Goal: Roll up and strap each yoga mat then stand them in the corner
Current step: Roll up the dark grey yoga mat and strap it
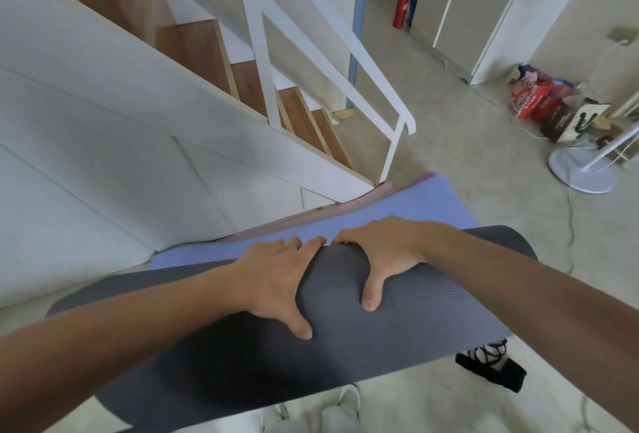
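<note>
1. The staircase (103, 142) is filling the left side, its smooth white side panel sloping down under warm wooden treads and a thin white railing (377, 87).
2. The grey mat (432, 308) is stretching across the lower middle as a thick roll, finely ribbed and matte, running from lower left to upper right.
3. The blue mat (397, 211) is lying flat on the pale floor just beyond the roll, beside the foot of the stairs, with a pinkish edge showing along its far side.
4. The left hand (273, 277) is gripping the roll, with the forearm reaching in from the lower left, the fingers curling over the far side and the thumb splaying down the near face.
5. The right hand (383, 249) is clasping the roll just beside it in the same way, their fingertips almost meeting.
6. A round white fan base (581, 173) is sitting well apart at the right.
7. A black strappy item (491, 363) is lying by the roll's right end; it may be a strap or a sandal.
8. A red fire extinguisher (400, 11) is standing by the far wall.
</note>
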`<action>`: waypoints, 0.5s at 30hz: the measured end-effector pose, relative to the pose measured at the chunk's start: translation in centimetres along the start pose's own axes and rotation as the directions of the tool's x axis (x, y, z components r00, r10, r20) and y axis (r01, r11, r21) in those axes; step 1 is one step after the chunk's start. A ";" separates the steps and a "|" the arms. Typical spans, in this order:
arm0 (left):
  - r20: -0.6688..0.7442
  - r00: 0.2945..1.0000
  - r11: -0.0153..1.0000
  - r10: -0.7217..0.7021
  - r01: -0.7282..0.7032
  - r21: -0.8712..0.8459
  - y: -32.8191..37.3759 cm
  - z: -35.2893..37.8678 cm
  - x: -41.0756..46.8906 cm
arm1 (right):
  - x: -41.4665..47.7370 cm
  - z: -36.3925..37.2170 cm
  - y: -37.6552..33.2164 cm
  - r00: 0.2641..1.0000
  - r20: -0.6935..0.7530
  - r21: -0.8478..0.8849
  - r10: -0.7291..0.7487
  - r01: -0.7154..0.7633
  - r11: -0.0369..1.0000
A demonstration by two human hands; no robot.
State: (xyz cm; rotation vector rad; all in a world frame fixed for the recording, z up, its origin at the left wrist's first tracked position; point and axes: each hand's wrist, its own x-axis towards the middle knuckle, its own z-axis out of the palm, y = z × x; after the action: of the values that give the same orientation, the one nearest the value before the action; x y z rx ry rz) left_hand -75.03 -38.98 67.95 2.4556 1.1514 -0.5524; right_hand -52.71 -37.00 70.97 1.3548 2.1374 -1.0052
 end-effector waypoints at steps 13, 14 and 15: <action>-0.260 0.930 0.932 -0.258 0.169 -0.320 -3.4 -2.2 2.0 | 1.1 5.9 -1.9 0.317 -0.946 0.008 0.070 -0.191 0.982; -0.285 0.914 0.922 -0.289 0.185 -0.341 -3.5 -2.5 2.2 | 1.0 5.2 -2.1 0.329 -0.914 0.195 0.237 -0.157 0.968; -0.307 0.896 0.910 -0.321 0.201 -0.363 -3.6 -2.8 2.4 | 0.9 4.4 -2.0 0.378 -0.829 0.406 0.413 -0.102 0.908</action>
State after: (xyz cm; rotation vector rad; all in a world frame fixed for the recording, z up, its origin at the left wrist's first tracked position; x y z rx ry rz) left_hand -75.94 -33.96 68.54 2.1774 1.5963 0.0347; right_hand -55.02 -40.31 68.21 2.8058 2.3055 -0.4300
